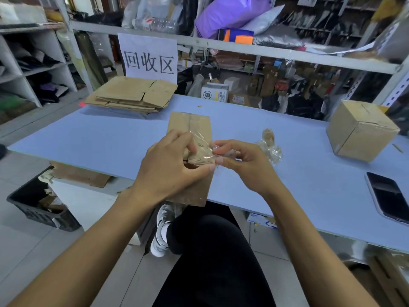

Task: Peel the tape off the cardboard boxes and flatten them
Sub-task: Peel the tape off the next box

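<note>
- I saw a flattened cardboard box [192,138] held at the near edge of the blue table [287,173], its far end over the tabletop and its near end hanging past the edge above the person's lap.
- The left hand [174,167] gripped the box from its left side, fingers curled over the top face and thumb lying across the near part; the hand hid much of the box's middle.
- The right hand [239,160] pinched a strip of clear tape [204,149] between thumb and fingertips at the box's right edge. The tape was glossy and nearly see-through, so I could not tell where its free end stopped.
- Crumpled tape scraps [271,145] lay on the table just to the right of the right hand; their outline was hard to make out.
- A still-assembled taped box [360,129] stood well apart at the table's right end.
- A stack of flattened boxes [132,95] sat at the far left corner, below a paper sign [148,56].
- A phone [389,198] lay face up at the right, partly cut off by the frame.
- A dark basket [37,202] of scraps stood on the floor at the left, partly hidden under the table.
</note>
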Motion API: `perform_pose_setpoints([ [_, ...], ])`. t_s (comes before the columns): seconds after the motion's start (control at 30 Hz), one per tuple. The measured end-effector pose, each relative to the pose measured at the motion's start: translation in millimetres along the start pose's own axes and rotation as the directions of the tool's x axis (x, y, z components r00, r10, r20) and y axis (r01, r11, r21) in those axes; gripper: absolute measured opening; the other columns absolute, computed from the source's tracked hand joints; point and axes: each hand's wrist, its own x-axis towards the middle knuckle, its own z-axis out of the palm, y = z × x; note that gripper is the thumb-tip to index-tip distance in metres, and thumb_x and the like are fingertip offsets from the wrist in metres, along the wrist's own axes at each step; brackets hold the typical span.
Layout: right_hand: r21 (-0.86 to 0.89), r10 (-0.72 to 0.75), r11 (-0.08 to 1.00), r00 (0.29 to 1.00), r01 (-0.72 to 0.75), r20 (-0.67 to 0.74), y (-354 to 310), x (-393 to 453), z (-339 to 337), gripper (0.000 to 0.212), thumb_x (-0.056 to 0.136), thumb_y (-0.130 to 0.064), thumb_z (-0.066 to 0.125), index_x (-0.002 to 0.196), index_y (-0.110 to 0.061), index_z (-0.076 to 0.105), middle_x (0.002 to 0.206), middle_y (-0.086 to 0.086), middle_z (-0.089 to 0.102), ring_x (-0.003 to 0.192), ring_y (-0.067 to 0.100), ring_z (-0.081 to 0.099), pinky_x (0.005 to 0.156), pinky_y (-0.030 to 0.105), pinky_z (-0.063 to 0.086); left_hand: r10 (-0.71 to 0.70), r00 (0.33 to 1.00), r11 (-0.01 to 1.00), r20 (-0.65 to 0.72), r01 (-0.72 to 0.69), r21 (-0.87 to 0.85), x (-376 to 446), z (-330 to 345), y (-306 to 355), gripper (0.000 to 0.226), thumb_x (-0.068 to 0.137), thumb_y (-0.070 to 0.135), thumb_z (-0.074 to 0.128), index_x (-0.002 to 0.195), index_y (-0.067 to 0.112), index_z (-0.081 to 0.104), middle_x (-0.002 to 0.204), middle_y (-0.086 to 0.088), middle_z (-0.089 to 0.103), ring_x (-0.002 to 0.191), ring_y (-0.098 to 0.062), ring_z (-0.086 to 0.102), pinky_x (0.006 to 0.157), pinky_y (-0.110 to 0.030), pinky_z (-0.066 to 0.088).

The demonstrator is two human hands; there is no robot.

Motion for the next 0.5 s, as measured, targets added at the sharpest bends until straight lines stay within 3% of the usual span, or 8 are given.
perform_pose_setpoints([
  [0.1,-0.045,-0.046,0.998,0.999,0.045,-0.023,-1,1,2,0.024,0.09,0.001,0.07,0.085,-0.022,0.071,0.112,-0.004,0.074,0.101,0.009,0.071,0.089,0.027,0.055,-0.067,0.995,0.979,-0.077,0.08,0.189,-7,8,18,0.054,0.067,0.076,0.058,0.087,0.027,0.046,0.099,0.012,0.051,0.096,-0.013,0.048,0.073,-0.033,0.032],
  [0.2,-0.112,-0.064,0.992,0.998,0.061,-0.02,-4,3,1,0.02,0.093,0.001,0.067,0.085,-0.017,0.069,0.11,-0.003,0.074,0.102,0.005,0.07,0.089,0.023,0.054,-0.102,0.984,0.974,-0.146,0.129,0.188,-24,30,27,0.065,0.071,0.076,0.056,0.1,0.019,0.045,0.106,0.004,0.046,0.104,-0.02,0.046,0.072,-0.036,0.036],
  [0.27,-0.146,-0.078,0.987,0.997,0.074,-0.025,-8,2,4,0.017,0.095,0.001,0.063,0.085,-0.013,0.065,0.104,-0.006,0.074,0.098,0.003,0.071,0.086,0.021,0.055,-0.139,0.956,0.977,-0.257,0.175,0.124,-32,41,25,0.067,0.07,0.075,0.055,0.1,0.017,0.045,0.104,0.004,0.046,0.103,-0.022,0.045,0.073,-0.039,0.04],
  [0.33,-0.165,-0.091,0.983,0.994,0.08,-0.058,-14,1,6,0.02,0.099,-0.002,0.059,0.084,-0.016,0.059,0.094,-0.001,0.074,0.086,0.011,0.074,0.08,0.029,0.06,-0.195,0.928,0.98,-0.316,0.196,-0.03,-31,39,20,0.059,0.069,0.068,0.058,0.098,0.017,0.047,0.101,0.009,0.047,0.1,-0.02,0.045,0.075,-0.041,0.044],
  [0.43,-0.085,-0.083,0.994,0.981,0.069,-0.176,-24,7,-5,0.024,0.102,-0.001,0.052,0.084,-0.017,0.055,0.086,-0.002,0.067,0.066,0.018,0.075,0.062,0.031,0.061,-0.042,0.984,0.983,-0.171,0.009,-0.186,-23,21,-1,0.043,0.071,0.049,0.062,0.099,0.018,0.054,0.108,0.009,0.058,0.106,-0.018,0.052,0.088,-0.05,0.048],
  [0.5,-0.149,-0.108,0.986,0.964,0.072,-0.245,-27,16,-21,0.021,0.101,0.002,0.05,0.093,-0.015,0.057,0.092,-0.006,0.066,0.062,0.02,0.073,0.059,0.039,0.061,0.113,0.993,0.98,-0.022,-0.115,-0.165,-13,4,-24,0.038,0.074,0.038,0.058,0.107,0.02,0.062,0.121,0.011,0.063,0.119,-0.018,0.053,0.1,-0.054,0.044],
])
